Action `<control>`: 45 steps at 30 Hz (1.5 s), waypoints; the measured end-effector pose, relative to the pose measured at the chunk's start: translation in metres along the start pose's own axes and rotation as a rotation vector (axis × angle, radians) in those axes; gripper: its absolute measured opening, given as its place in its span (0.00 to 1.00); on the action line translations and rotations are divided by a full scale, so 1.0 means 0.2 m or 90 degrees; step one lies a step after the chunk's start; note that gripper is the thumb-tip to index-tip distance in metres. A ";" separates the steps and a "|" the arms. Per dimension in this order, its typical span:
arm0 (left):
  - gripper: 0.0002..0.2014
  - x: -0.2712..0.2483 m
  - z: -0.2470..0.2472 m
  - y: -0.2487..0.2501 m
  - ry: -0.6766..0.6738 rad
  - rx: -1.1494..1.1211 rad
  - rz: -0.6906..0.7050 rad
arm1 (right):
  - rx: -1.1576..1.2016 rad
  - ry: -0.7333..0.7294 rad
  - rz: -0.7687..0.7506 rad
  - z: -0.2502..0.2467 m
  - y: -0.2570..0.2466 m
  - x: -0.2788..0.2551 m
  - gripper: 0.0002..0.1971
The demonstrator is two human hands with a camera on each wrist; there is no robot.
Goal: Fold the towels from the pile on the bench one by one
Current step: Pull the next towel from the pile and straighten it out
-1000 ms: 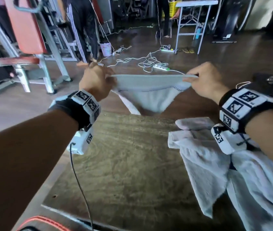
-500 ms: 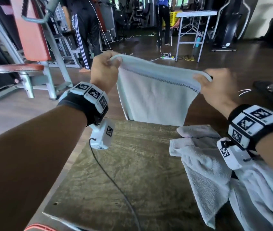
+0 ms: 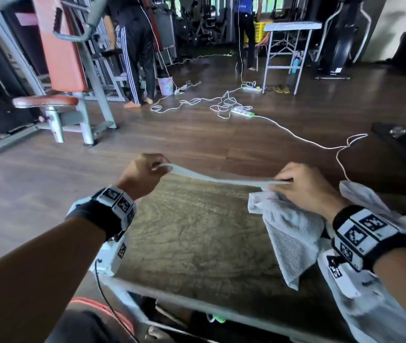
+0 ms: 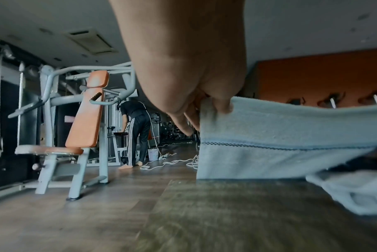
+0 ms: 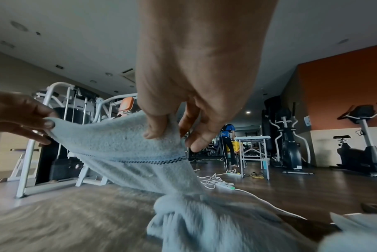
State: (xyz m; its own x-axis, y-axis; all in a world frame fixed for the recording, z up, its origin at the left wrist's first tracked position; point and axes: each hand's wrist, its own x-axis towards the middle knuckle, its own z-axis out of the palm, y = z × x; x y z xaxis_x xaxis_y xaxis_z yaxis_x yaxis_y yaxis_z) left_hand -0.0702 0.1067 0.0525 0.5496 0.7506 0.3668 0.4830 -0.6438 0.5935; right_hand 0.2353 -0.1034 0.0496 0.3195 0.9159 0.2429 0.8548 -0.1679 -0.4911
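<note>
Both hands pinched one pale towel (image 3: 221, 179) by its top corners, the left hand (image 3: 142, 173) and right hand (image 3: 303, 186) stretching it above the far edge of the bench (image 3: 197, 233). Its lower part hung behind that edge. More towels lay in a pile (image 3: 293, 238) on the bench's right side, just under the right wrist. Beyond, white cables (image 3: 224, 105) sprawled across the floor near an orange-padded gym machine (image 3: 60, 70).

Gym hall: dark wood-plank floor (image 3: 197, 134), orange accent wall (image 5: 343, 85), grey ceiling (image 5: 75, 34). Orange-padded weight machine (image 3: 58, 58) at left; folding table (image 3: 291, 28), exercise bike (image 5: 364, 145) beyond. White cables (image 3: 221, 105) cross the floor.
</note>
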 end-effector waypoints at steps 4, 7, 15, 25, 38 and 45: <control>0.09 -0.27 -0.11 0.02 -0.068 0.052 0.015 | 0.020 -0.020 -0.040 -0.02 -0.07 -0.26 0.10; 0.09 -0.42 -0.22 0.07 -0.093 0.064 0.017 | 0.030 -0.009 -0.046 -0.07 -0.19 -0.43 0.22; 0.05 -0.79 -0.45 0.27 -0.213 0.042 -0.025 | 0.072 -0.036 -0.046 -0.20 -0.27 -0.76 0.20; 0.06 -1.03 -0.53 0.42 -0.361 -0.016 -0.084 | 0.123 -0.179 0.004 -0.36 -0.34 -1.02 0.25; 0.06 -0.82 -0.30 0.25 -0.140 -0.029 -0.173 | 0.099 -0.033 0.061 -0.13 -0.23 -0.67 0.13; 0.06 -0.43 -0.13 0.07 -0.051 0.016 -0.207 | 0.004 0.008 0.100 0.02 -0.14 -0.20 0.18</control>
State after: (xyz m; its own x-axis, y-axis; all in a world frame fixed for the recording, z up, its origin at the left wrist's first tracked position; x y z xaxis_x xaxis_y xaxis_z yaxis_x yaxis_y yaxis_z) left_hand -0.1298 0.0369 0.0479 0.4154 0.9037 0.1038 0.6576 -0.3772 0.6522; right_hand 0.1967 -0.1336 0.0513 0.4536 0.8743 0.1727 0.7917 -0.3063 -0.5285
